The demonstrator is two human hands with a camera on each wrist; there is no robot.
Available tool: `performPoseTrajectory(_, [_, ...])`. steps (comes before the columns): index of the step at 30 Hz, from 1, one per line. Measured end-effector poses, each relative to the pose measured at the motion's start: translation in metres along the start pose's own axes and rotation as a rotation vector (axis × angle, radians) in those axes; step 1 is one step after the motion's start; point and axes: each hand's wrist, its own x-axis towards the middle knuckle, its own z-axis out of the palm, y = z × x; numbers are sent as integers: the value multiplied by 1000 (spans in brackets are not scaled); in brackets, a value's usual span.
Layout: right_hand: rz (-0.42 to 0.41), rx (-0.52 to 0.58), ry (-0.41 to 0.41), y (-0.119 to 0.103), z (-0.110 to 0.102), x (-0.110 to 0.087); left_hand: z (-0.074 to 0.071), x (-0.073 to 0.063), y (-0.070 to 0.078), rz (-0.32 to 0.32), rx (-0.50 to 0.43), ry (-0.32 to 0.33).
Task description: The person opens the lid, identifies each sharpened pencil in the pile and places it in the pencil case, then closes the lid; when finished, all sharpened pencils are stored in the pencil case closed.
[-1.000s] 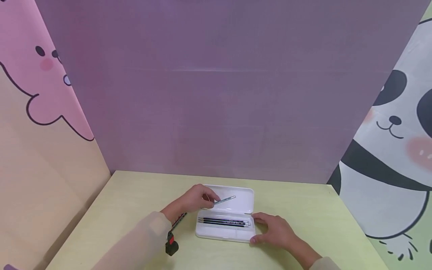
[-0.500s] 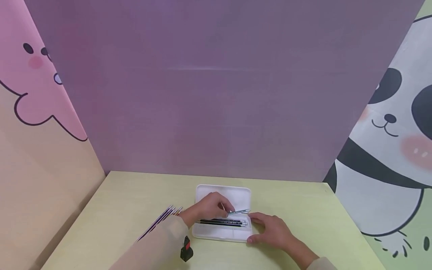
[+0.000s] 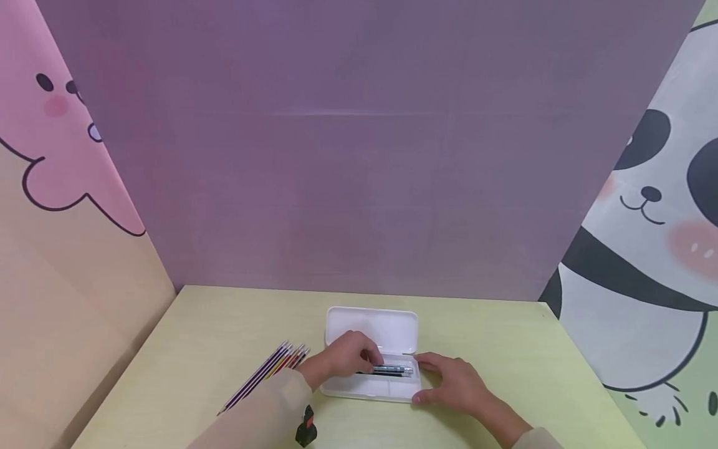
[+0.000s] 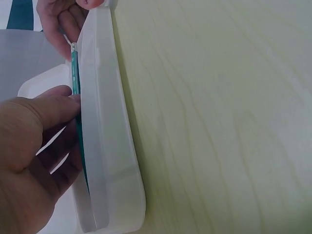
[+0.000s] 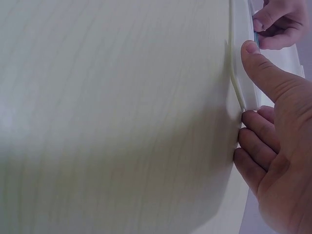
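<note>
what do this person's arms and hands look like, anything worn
The long, plain, light beige fabric left sleeve stops short of the left hand; only the end of a matching beige fabric right sleeve shows. That hand and the right hand are bare, no gloves or rings showing. A small black object with a red patch appears by the left sleeve; whether attached is unclear.

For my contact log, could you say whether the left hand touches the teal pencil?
Touching: the left wrist view shows the left hand pinching the teal pencil.
</note>
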Motion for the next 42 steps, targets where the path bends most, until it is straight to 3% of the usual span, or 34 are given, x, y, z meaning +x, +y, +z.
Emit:
performPoseTrajectory(15, [-18,-5,9,2,1,0,2,-1,8,-15,191,-5])
performPoseTrajectory(25, [-7,-1,9,1,1,0,0,-3,12,43,307,-18])
performPoseTrajectory(33, [15,-22,-5,-4,-2,1,-10,-15,2,67,223,16])
performPoseTrajectory(38, [11,-56,-9,-7,-5,1,-28,-32,-7,72,103,54])
performPoseTrajectory(42, [18,-54,-16,-9,-8,1,-48,-51,-18,34,-4,100])
